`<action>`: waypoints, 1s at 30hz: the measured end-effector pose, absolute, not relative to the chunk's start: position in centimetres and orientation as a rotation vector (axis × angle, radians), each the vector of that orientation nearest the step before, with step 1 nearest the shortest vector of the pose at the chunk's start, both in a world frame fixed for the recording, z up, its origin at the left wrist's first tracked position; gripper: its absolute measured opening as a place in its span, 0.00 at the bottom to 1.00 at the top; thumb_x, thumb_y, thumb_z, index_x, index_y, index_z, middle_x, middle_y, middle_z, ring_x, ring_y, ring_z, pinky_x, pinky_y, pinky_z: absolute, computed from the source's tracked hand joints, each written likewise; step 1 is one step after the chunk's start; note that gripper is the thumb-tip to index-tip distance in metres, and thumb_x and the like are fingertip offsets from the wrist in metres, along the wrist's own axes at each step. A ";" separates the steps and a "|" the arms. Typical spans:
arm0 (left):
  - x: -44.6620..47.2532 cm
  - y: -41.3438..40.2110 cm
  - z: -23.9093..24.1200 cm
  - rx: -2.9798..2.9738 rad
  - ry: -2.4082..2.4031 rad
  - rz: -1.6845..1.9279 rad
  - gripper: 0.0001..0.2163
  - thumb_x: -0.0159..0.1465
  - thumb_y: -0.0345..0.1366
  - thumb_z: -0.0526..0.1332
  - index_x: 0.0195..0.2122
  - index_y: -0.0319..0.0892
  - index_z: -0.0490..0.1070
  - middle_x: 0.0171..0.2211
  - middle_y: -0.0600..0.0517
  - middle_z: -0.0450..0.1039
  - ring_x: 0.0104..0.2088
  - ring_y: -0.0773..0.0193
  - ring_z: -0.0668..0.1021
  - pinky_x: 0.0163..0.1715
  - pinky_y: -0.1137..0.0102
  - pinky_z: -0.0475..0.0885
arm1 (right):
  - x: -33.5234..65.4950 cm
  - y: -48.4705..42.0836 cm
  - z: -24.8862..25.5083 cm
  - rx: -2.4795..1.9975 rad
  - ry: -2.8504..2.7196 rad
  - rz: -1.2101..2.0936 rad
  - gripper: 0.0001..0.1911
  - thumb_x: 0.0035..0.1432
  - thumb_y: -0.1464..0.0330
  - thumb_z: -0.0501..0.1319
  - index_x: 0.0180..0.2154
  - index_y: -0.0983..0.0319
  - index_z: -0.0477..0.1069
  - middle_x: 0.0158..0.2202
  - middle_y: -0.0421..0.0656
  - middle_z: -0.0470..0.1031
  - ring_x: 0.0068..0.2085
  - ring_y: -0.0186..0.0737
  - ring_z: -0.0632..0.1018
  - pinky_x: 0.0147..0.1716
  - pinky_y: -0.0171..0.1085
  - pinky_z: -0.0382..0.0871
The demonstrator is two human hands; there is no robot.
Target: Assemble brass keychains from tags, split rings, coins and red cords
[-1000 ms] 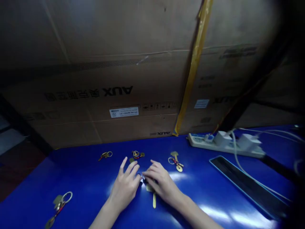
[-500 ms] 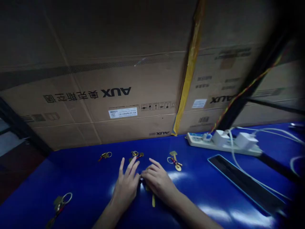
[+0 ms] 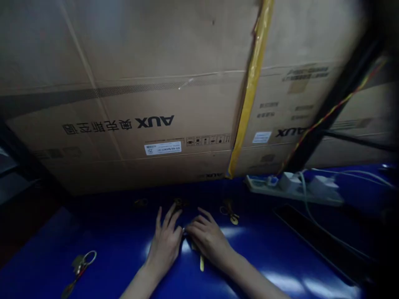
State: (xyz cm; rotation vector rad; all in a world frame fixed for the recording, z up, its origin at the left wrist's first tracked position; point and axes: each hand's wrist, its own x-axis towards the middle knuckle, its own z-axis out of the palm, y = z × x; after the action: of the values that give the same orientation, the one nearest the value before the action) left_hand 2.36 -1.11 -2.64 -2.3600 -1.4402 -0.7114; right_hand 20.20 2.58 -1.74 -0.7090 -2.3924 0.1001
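Both my hands rest on the blue table (image 3: 264, 245), close together at its middle. My left hand (image 3: 166, 242) lies with fingers stretched out, and its thumb side meets my right hand (image 3: 208, 239). The right hand's fingers are curled over a small shiny ring and brass keys (image 3: 201, 261), one key poking out below the palm. What exactly is pinched between the two hands is too small to make out. Other key sets lie near: a keyring (image 3: 230, 213) to the right of my hands, a keyring (image 3: 179, 203) just beyond my fingertips, and a third keyring (image 3: 141, 202) further left.
A keyring with tags (image 3: 79, 265) lies at the near left. A white power strip (image 3: 293, 187) with chargers and cables sits at the back right, with a dark flat device (image 3: 314, 241) in front of it. Large cardboard boxes (image 3: 149, 120) wall off the table's far edge.
The picture has darkened over the far part of the table. My hands stay together at the same spot, fingers shifting slightly over the ring and keys.
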 end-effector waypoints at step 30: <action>2.1 -1.4 -1.7 -2.479 -1.503 -0.781 0.10 0.66 0.29 0.53 0.32 0.41 0.73 0.59 0.47 0.64 0.66 0.47 0.53 0.59 0.36 0.53 | 20.6 2.8 -1.6 -0.991 -2.285 0.416 0.04 0.55 0.71 0.63 0.34 0.59 0.70 0.41 0.43 0.71 0.46 0.44 0.71 0.46 0.45 0.63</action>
State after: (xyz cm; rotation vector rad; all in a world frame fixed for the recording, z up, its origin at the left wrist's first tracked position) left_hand 2.13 -1.37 -1.74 -2.4793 -1.5033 -0.7809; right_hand 20.56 2.79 -1.64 -0.9906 -2.2849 0.4160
